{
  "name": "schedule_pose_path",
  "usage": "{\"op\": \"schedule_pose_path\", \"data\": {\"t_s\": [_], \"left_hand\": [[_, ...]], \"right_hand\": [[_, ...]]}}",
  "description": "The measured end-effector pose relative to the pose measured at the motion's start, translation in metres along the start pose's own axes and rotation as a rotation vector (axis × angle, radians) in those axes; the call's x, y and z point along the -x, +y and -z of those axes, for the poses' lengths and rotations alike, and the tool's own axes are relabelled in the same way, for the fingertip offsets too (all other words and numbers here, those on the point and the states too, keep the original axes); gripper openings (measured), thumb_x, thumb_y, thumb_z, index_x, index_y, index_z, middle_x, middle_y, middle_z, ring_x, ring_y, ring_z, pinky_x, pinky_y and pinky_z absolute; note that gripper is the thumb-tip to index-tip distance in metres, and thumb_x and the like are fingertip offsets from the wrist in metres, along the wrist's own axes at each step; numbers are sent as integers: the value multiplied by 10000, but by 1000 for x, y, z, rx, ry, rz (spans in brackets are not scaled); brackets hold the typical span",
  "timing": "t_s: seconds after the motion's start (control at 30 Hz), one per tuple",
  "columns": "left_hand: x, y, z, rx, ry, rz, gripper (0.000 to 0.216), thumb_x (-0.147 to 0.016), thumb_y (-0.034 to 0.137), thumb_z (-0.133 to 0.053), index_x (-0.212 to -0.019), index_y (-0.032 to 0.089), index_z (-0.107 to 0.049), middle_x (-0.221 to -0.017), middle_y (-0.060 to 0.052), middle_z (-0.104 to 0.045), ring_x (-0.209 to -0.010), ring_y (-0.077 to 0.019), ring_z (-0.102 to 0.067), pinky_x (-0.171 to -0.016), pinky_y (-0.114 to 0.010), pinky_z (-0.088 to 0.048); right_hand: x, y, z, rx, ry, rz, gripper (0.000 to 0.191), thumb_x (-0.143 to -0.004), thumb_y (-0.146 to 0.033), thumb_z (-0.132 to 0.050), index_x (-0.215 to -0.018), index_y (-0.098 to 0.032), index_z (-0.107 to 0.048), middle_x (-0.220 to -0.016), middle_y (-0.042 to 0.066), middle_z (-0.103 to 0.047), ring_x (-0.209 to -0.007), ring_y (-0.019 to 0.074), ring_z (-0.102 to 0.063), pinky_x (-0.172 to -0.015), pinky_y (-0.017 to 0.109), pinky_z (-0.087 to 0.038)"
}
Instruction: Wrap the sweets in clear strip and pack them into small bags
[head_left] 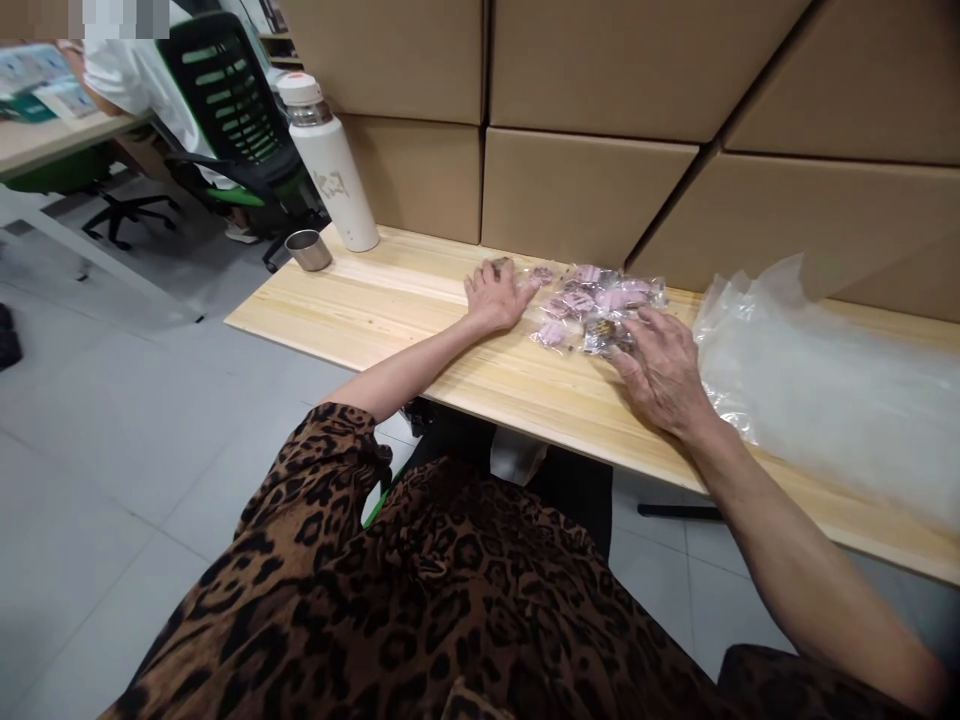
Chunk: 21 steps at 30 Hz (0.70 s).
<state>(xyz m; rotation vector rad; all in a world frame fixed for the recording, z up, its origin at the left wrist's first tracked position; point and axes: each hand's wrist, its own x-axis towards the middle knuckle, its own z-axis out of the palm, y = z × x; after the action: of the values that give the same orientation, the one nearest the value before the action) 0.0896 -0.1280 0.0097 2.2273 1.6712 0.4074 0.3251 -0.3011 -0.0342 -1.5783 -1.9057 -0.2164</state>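
Several small clear packets [581, 300] with pink-and-white and dark contents lie in a loose pile on the wooden tabletop [405, 310]. What is inside them is too small to name. My left hand [495, 298] rests at the pile's left end, fingers spread, over a small dark piece [498, 266] partly hidden by the fingertips. At the right end of the pile, my right hand [664, 365] lies with its fingers apart, its fingertips touching the nearest packets. Those fingertips partly cover a dark packet [602, 332].
Brown cardboard boxes [585, 190] are stacked along the table's back. A large stack of clear plastic bags [832, 370] lies to the right. A white bottle [336, 180] and a metal cup [308, 251] stand at the left end. Behind, a person sits on an office chair [229, 100].
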Motion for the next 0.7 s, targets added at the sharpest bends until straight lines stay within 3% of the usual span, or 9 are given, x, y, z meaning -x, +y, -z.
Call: {"op": "schedule_pose_path", "data": {"t_s": [0.1,0.23,0.4,0.53,0.7], "left_hand": [[-4,17,-21,-25,5,-105,826,-1061,712,-345,-1705,197,-392,-1784,-189,-355,-1669,-358,-334,-1373,-542,-228],[4,58,-42,-19,-3,-188,793,-1072,712,-328,-1676,212,-448,-1746,-194,-417,-1645,-347,-384,-1354,-514,-282],[27,97,-54,10,-57,-282,790,-1083,691,-337,-1686,188,-421,-1777,-192,-367,-1658,-336,-365,-1356,-506,-281],[36,105,-53,71,-78,-323,761,-1088,684,-308,-1686,227,-421,-1789,-146,-364,-1676,-305,-332,-1348,-491,-310],[9,92,-43,36,95,-156,775,-1085,669,-301,-1708,211,-367,-1813,-160,-304,-1709,-327,-241,-1368,-530,-236]], "right_hand": [[-1,1,5,18,25,-6,565,-1093,-585,-397,-1490,-224,-574,-1594,174,-540,-1533,352,-460,-1305,596,-342],[-2,1,13,18,53,-48,562,-1101,-564,-386,-1511,-225,-567,-1587,177,-550,-1520,347,-481,-1302,605,-340],[-2,4,17,16,78,-20,574,-1105,-561,-392,-1541,-220,-543,-1583,176,-548,-1509,348,-496,-1276,644,-369],[-2,2,21,-19,129,-13,549,-1119,-540,-393,-1550,-239,-552,-1563,178,-574,-1489,352,-522,-1270,626,-386],[-4,-4,27,-40,239,-24,534,-1112,-543,-376,-1542,-292,-569,-1512,134,-625,-1428,351,-578,-1219,655,-438]]}}
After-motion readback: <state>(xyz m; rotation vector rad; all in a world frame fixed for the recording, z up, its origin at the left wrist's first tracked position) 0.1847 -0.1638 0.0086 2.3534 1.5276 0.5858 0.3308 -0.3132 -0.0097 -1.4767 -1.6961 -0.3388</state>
